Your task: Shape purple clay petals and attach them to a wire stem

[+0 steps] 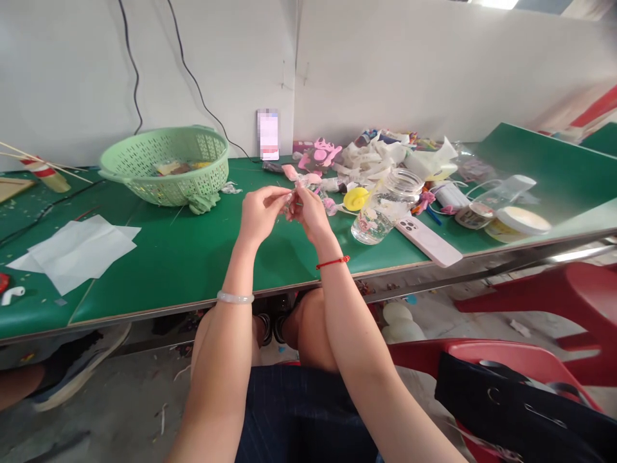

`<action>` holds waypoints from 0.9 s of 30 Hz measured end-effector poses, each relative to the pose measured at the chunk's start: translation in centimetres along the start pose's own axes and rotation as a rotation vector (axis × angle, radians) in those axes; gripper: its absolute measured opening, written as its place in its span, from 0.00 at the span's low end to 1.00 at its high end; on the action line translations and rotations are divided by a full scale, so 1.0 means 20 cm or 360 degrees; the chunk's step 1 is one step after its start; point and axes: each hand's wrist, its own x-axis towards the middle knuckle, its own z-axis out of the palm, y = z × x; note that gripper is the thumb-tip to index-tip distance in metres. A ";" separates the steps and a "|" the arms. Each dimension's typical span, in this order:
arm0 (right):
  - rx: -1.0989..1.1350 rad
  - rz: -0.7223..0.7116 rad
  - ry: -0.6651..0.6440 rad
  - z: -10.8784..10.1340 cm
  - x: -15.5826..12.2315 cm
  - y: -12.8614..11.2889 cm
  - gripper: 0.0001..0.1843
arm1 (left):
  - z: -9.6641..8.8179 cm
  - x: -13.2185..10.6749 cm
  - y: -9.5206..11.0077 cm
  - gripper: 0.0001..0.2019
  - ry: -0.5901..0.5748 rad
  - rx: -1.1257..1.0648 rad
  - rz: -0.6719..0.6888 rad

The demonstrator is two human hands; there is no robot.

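Observation:
My left hand (261,213) and my right hand (309,212) meet above the green table (193,257), fingers pinched together on a small clear and pink piece (292,200) held between them. I cannot make out exactly what the piece is. A white bangle sits on my left wrist and a red cord on my right wrist. Just beyond my hands lie pink pieces (295,173) and a yellow round piece (355,199).
A green basket (166,166) stands back left, white paper sheets (77,251) at the left. A glass jar (385,204), a pink phone (428,240), tape rolls (515,222) and a heap of craft scraps (385,154) lie to the right. A propped phone (268,134) leans on the wall. Red chairs (554,302) stand right.

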 end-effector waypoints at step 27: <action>-0.1644 -0.1117 -0.0066 -0.13 -0.17 0.03 0.17 | -0.12 -0.05 -0.03 0.06 -0.0007 0.0787 0.0189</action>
